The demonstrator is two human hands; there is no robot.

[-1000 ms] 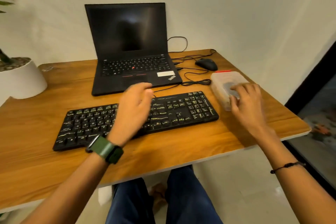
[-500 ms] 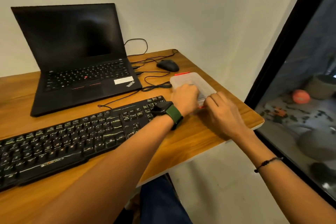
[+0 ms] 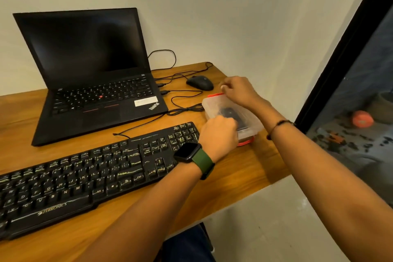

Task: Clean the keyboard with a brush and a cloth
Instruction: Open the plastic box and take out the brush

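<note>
A black keyboard (image 3: 93, 176) lies along the front of the wooden desk (image 3: 261, 168), w/ pale streaks on its keys. Just right of its numpad end sits a clear plastic box (image 3: 248, 117) w/ orange clips at the far and near ends; something dark shows through the lid, too blurred to name. No brush or cloth can be made out — the box contents are unclear.

The left hand (image 3: 219, 136) sits at the box's near-left edge, fingers curled in a fist against the lid; whether they actually grip the rim can't be told from behind the knuckles. A dark watch on a green strap (image 3: 194, 157) is on that wrist, hovering over the numpad.

The right hand (image 3: 240, 90) reaches across to the box's far end, fingers bunched together and pinching at the far orange clip (image 3: 215, 94). A thin dark bracelet (image 3: 276, 127) rings that wrist.

Behind the keyboard stands an open laptop (image 3: 95, 83), screen dark. A black mouse (image 3: 200, 83) rests near the box's far end, apart from it, and cables (image 3: 185, 100) loop btw laptop, mouse and box. At right — a dark-framed glass pane (image 3: 348, 53).
</note>
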